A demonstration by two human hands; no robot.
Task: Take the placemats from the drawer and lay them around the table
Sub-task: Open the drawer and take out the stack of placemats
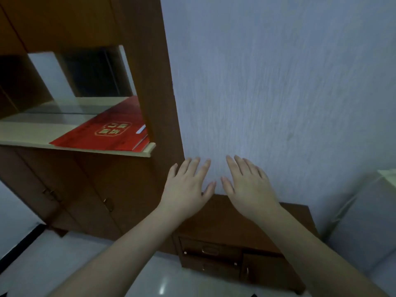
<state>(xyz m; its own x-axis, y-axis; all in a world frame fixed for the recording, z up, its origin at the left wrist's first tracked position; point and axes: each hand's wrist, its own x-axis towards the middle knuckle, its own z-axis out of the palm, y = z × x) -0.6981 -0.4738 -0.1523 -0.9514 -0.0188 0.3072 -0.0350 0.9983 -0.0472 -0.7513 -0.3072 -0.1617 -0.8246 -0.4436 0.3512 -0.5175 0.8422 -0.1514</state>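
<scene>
Placemats are not in sight; the drawer (211,249) they belong to sits shut in the front of a low brown cabinet (231,224) against the pale wall (278,82), with a second drawer below it and a small door (259,269) to its right. Both hands are held out above the cabinet top, palms down, fingers straight and spread, holding nothing. The left hand (188,185) and right hand (248,185) lie side by side, thumbs near each other but apart. Whether they touch the wall cannot be told. To the left stands a tall brown wardrobe (107,189) with an open shelf (75,144); a red folder (107,131) with gold lettering lies flat on it. A mirror (75,82) lines the back of the shelf opening. A pale box (364,221) stands at the right edge. The floor (85,264) is glossy white tile.
</scene>
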